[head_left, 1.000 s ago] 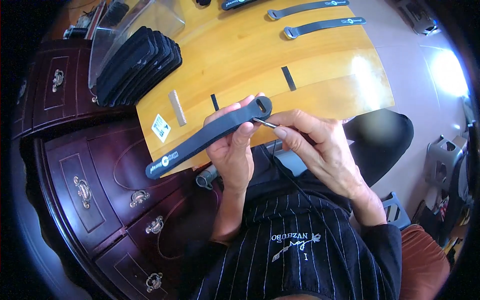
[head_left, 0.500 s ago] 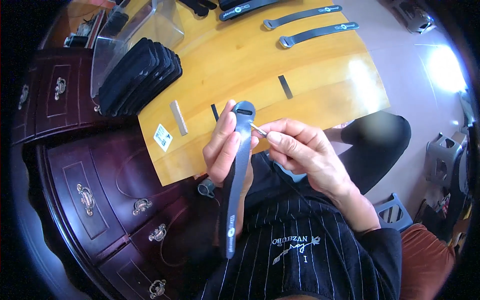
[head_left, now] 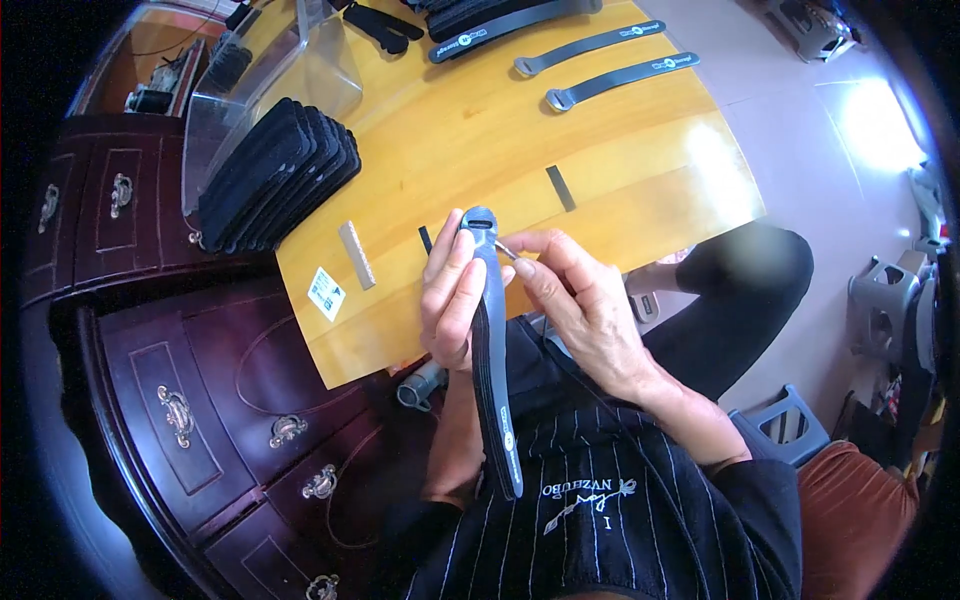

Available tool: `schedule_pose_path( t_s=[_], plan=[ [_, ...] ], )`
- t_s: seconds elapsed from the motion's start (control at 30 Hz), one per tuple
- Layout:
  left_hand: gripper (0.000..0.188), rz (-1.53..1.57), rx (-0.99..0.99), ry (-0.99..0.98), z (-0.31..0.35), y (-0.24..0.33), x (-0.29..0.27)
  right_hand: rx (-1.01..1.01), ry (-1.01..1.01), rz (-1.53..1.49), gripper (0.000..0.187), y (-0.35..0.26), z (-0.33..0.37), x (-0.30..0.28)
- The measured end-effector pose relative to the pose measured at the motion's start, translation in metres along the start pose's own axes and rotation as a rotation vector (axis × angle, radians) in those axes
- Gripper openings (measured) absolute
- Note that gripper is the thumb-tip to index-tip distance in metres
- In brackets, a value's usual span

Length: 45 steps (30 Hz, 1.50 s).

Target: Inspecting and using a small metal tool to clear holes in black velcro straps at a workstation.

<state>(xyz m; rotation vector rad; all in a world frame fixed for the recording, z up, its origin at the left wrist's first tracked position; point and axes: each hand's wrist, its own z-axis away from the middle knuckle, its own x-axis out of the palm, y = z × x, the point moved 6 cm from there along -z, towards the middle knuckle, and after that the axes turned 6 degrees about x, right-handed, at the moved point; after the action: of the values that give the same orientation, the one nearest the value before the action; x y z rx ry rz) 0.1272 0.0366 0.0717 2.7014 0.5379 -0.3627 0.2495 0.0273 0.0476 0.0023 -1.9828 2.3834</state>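
My left hand [head_left: 452, 300] is closed round a thin stack of long black straps [head_left: 492, 350]. The top strap has a rounded head with a slot in it, pointing away from me, and the tail hangs down toward my shirt. Layered edges show along the left side of the stack. In a pinch of thumb and forefinger, my right hand [head_left: 580, 300] holds a thin metal tool [head_left: 508, 248]. Its tip meets the edge of the strap just below the slotted head. What kind of tool it is I cannot make out, as the fingers cover most of it.
Two single straps [head_left: 620, 82] lie at the table's far right, beside a pile of straps [head_left: 515, 25]. Left on the yellow table [head_left: 420, 150] are stacked black pieces [head_left: 280, 175] by a clear plastic bin [head_left: 330, 85]. Dark drawers [head_left: 150, 370] stand to the left.
The tail of the straps has swung to the right, and their layered edges show more. My right hand has come slightly left with the tool, still at the strap's edge. The view has shifted a little.
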Motion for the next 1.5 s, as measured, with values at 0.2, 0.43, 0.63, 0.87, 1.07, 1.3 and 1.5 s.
schedule_pose_path(
  t_s=[0.2,0.43,0.63,0.87,1.07,1.3,1.5],
  plan=[
    [0.036,0.071,-0.025,-0.003,0.013,-0.009,0.006,0.444,-0.152,-0.606,0.024,0.015,0.002,0.008],
    [0.038,0.176,-0.105,-0.028,0.012,-0.005,0.017,-0.201,0.162,0.198,0.026,0.013,-0.003,-0.012],
    [0.038,0.157,-0.091,-0.021,0.017,-0.004,0.019,0.373,-0.095,-0.558,0.025,0.023,0.004,-0.007],
    [0.041,0.366,-0.377,0.078,0.032,-0.007,0.019,-0.028,0.059,0.157,0.028,0.006,-0.003,-0.026],
    [0.033,0.482,-0.426,-0.01,0.018,-0.011,0.012,-0.506,0.079,0.512,0.029,-0.031,0.003,-0.036],
    [0.04,1.113,-0.991,0.251,0.012,0.005,0.037,-0.499,0.099,0.751,0.032,-0.056,0.024,-0.036],
    [0.034,0.961,-1.027,-0.036,0.019,0.005,0.037,-0.469,0.061,0.596,0.024,-0.049,0.028,-0.053]
  ],
)
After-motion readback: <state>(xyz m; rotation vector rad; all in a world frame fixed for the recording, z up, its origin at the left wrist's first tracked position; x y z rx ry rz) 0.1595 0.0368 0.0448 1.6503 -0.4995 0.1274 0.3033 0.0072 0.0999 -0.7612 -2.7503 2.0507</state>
